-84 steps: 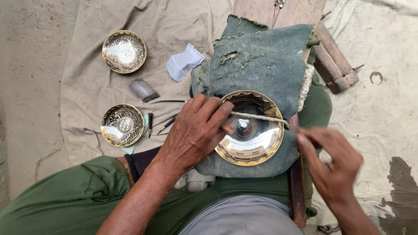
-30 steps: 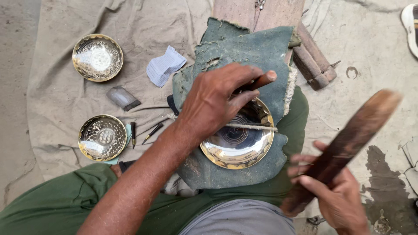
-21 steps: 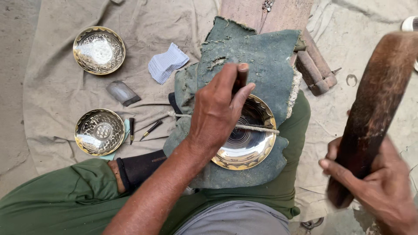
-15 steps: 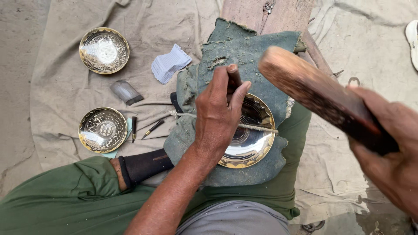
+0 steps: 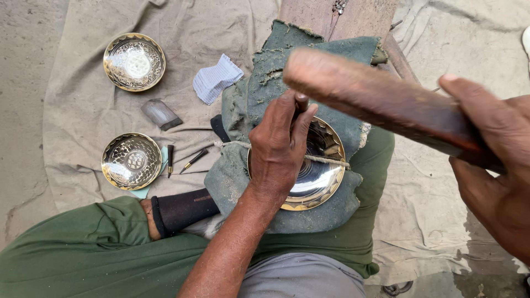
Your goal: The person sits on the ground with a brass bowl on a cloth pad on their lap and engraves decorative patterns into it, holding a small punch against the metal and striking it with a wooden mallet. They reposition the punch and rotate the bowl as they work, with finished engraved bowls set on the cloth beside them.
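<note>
A round brass plate (image 5: 323,179) lies on a worn green cloth pad (image 5: 248,110) over my lap, with a thin cord (image 5: 331,161) stretched across it. My left hand (image 5: 279,149) rests on the plate's left half, fingers pinched around a small dark punch (image 5: 301,102) that stands upright on the metal. My right hand (image 5: 497,176) grips one end of a thick brown wooden club (image 5: 375,102). The club's far end hangs just above the punch's top.
Two engraved brass bowls (image 5: 134,62) (image 5: 131,161) sit on the tan ground cloth (image 5: 83,110) at left. Near them lie a folded paper scrap (image 5: 216,79), a small grey block (image 5: 160,114) and thin dark punches (image 5: 193,160). A wooden plank (image 5: 353,14) runs away beyond the pad.
My right hand has taken up the wooden club, lifted it at the right and swung it leftward over the punch. My left hand moved from the rim to holding the punch upright.
</note>
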### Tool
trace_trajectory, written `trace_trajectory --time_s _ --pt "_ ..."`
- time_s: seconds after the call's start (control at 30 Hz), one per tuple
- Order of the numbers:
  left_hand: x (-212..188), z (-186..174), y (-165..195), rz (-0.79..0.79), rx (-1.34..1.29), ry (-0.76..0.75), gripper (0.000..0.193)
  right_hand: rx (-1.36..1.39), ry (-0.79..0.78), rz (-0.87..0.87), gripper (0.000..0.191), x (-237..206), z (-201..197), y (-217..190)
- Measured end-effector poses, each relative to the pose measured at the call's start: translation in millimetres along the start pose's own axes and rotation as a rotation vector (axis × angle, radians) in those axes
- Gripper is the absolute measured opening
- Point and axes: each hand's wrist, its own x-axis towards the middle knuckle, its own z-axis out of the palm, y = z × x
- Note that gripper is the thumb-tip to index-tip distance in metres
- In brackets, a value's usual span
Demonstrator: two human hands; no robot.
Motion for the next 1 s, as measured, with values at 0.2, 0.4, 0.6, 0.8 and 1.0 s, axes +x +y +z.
trace_trajectory --time_s 0.2,0.4,0.6,0.8,1.0 --pt "-7 2 -6 0.101 0.018 0.004 0.026 -0.136 -0.116 0.045 0.071 -1 5 3" --pt "-3 2 -9 0.027 0.011 -0.026 0.017 -0.128 -0.032 -0.039 0.056 3 2 5" --pt "0 -1 -4 -0.029 -0.019 -0.018 0.017 -0.053 0.057 -0.101 0.052 9 -1 7" --pt "4 -4 -1 -0.017 -0.056 -0.03 0.016 0.05 0.084 -0.119 0.05 10 5 15" --pt "4 -6 0 0.082 -0.032 0.005 0.024 0.153 0.11 -0.079 0.047 15 13 22"
